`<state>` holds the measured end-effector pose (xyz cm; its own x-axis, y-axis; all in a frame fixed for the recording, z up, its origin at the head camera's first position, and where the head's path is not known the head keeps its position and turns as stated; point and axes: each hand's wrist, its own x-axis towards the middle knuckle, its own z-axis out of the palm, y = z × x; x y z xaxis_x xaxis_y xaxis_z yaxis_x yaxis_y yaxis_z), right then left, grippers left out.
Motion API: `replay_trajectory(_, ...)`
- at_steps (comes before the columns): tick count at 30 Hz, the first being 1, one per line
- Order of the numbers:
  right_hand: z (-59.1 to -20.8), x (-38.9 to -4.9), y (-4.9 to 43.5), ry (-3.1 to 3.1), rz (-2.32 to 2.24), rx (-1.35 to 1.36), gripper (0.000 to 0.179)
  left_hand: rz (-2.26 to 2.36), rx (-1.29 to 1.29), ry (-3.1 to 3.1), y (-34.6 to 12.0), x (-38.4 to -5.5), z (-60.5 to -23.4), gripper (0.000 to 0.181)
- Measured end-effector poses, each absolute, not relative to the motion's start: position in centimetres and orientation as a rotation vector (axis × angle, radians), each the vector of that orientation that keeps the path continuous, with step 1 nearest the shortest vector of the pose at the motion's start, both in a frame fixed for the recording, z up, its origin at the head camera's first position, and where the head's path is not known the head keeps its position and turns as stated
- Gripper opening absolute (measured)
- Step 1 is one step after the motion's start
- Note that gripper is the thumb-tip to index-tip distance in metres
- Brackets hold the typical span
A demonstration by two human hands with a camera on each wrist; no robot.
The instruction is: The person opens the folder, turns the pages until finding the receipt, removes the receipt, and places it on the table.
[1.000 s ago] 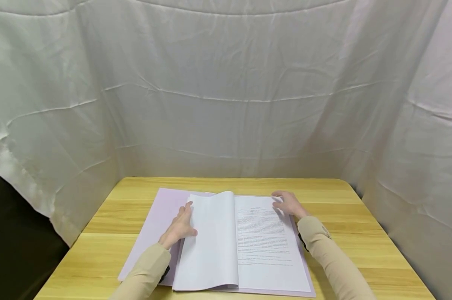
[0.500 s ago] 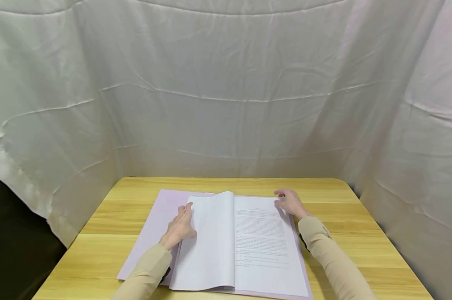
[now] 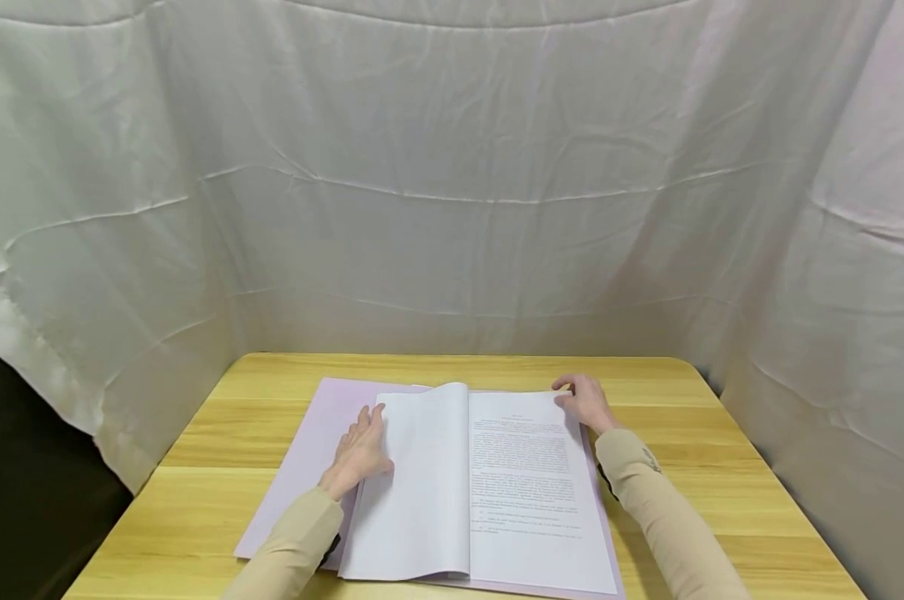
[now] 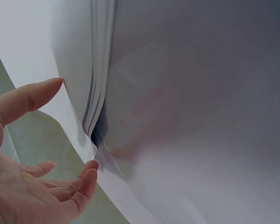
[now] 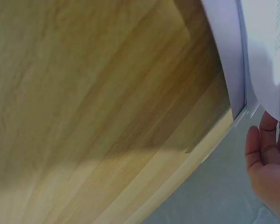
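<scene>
A light purple folder lies spread on the table with a stack of white sheets in it. Turned pages curve over to the left, blank side up, beside a printed sheet on the right. My left hand rests at the outer edge of the turned pages, fingers spread; in the left wrist view its thumb and fingertips touch the paper edges. At the top right corner, my right hand pinches the printed sheet. The right wrist view shows that corner bending up, with thumb above and fingers below.
The wooden table extends on both sides of the folder, its rounded far edge just beyond the papers. A pale grey curtain hangs behind and along both sides. Something black shows below the curtain at the left.
My right hand has shifted slightly right and up at the sheet's corner, its fingers now closer around the paper. The papers moved slightly left. My left hand stays nearly still.
</scene>
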<state>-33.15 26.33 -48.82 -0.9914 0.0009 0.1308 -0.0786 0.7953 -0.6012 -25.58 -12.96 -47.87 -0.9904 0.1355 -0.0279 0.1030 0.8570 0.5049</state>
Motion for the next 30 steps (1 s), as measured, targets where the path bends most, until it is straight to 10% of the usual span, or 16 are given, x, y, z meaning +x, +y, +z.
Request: replay_trajectory(30,-49.00,-32.81,26.43,-2.710,0.940,0.082,0.008,0.868,0.259,2.955,-13.26,-25.64,-47.95,0.105)
